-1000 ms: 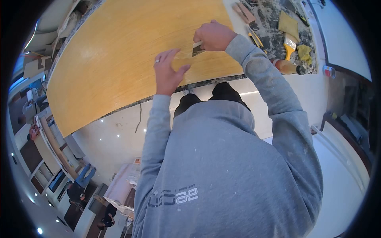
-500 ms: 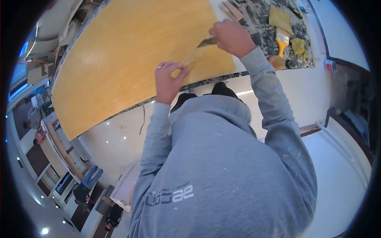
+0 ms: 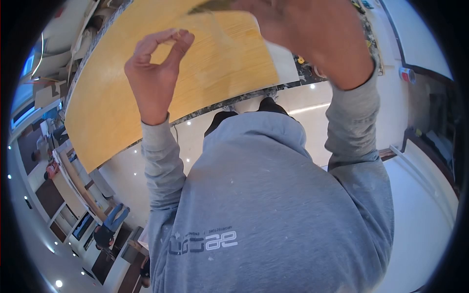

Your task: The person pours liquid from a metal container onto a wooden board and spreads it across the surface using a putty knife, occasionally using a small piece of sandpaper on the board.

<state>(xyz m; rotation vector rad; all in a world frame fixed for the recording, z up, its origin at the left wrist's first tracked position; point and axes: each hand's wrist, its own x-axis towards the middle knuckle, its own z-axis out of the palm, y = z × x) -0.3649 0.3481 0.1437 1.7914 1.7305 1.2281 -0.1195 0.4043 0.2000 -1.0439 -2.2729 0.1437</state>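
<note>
My left hand (image 3: pixel 157 71) is raised above the yellow-coated sheet (image 3: pixel 117 102), thumb and fingertips pinched together. Pale, see-through strands seem to trail from that pinch, too faint to identify. At the top of the view my right hand (image 3: pixel 312 41), large and close to the camera, is closed around a scraper-like tool with a thin dark blade (image 3: pixel 211 6). The blade points left, above the sheet and beyond my left fingertips. Most of the tool's handle is hidden by my right hand.
The sheet lies on a paint-spattered table, whose dark edge (image 3: pixel 210 111) runs before my body. A white strip (image 3: pixel 286 66) borders the sheet at right. A tin (image 3: pixel 407 74) stands farther right. Other people, one in dark clothing (image 3: pixel 103 237), are at lower left.
Both hands have risen toward the camera and away from my body. My left hand has moved left, still pinched; the right hand now covers the brush and cloths on the table.
</note>
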